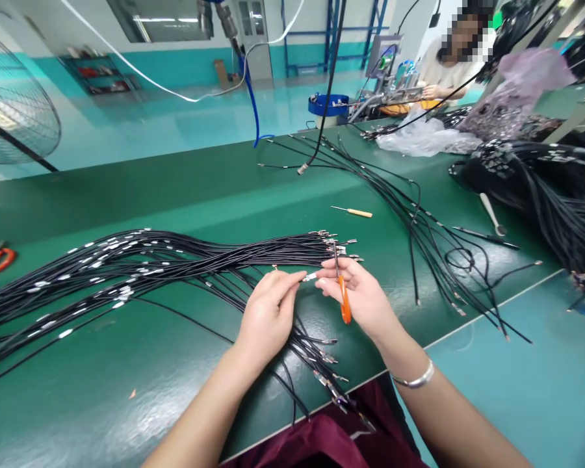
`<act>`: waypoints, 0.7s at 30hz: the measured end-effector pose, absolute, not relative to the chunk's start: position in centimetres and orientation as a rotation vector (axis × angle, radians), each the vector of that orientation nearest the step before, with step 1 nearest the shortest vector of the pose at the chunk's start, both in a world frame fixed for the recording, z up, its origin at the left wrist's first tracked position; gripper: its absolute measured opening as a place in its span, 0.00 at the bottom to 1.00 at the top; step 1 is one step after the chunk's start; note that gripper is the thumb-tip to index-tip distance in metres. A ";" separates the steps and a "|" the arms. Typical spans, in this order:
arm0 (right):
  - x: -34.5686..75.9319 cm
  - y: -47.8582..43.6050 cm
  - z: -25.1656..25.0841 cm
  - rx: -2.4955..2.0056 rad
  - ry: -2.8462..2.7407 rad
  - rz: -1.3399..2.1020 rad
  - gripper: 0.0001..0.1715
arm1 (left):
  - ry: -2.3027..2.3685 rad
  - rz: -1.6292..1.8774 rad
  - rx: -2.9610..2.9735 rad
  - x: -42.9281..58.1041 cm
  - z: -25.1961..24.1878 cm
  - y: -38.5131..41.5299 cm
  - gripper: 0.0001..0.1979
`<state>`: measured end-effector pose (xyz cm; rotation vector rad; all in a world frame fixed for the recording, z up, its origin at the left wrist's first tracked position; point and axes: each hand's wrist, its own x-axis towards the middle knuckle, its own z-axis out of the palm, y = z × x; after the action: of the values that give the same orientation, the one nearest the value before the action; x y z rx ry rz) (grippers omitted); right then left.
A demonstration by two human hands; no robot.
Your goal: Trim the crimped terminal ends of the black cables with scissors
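Head camera, and it's all at the middle of the frame: the left hand (268,312) has its fingers (292,282) pinched on a small connector (310,277). Across from it, the right hand (361,292) curls closed around an orange-handled tool (345,300), thumb and forefinger right by that connector. White tags (123,296) dot the black cables (253,251) running in from the left, any print far too small to read! Below it all, a glossy green worktop (175,192) throws back light, a wooden-handled pick (359,212) lying above centre. Out in the room, teal and white walls (175,68), a wire fan (19,97) upper left, and upper right a co-worker (439,70) sits near a blue bowl (327,106).
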<state>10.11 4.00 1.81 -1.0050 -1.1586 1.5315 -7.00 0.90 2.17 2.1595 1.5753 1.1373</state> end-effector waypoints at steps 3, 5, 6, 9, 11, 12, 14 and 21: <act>8.3 4.5 2.4 -0.936 -1.139 1.609 0.20 | 1.521 1.305 2.004 -7.0 2.1 0.1 0.12; 7.7 4.6 2.8 -0.900 -1.132 1.624 0.18 | 1.502 1.369 1.887 -6.9 2.3 -0.2 0.11; 7.6 4.5 3.0 -0.890 -1.134 1.627 0.18 | 1.492 1.389 1.829 -6.9 2.5 -0.2 0.10; 7.4 4.3 3.7 -0.886 -1.139 1.658 0.18 | 1.467 1.406 1.688 -7.0 2.9 -0.4 0.09; 7.3 4.1 4.2 -0.897 -1.120 1.688 0.18 | 1.466 1.417 1.614 -7.2 3.0 -0.6 0.07; 7.2 4.1 4.4 -0.903 -1.105 1.704 0.18 | 1.464 1.426 1.584 -7.2 3.0 -0.6 0.07; 7.1 4.1 4.7 -0.914 -1.070 1.734 0.18 | 1.463 1.449 1.536 -7.3 3.0 -0.8 0.06; 6.8 4.1 5.1 -0.868 -0.963 1.847 0.15 | 1.415 1.514 1.468 -7.5 3.3 -0.8 0.06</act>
<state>6.79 4.08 5.15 -0.8679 -0.9630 1.8473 -7.46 -0.84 3.30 1.4677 1.4154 1.5137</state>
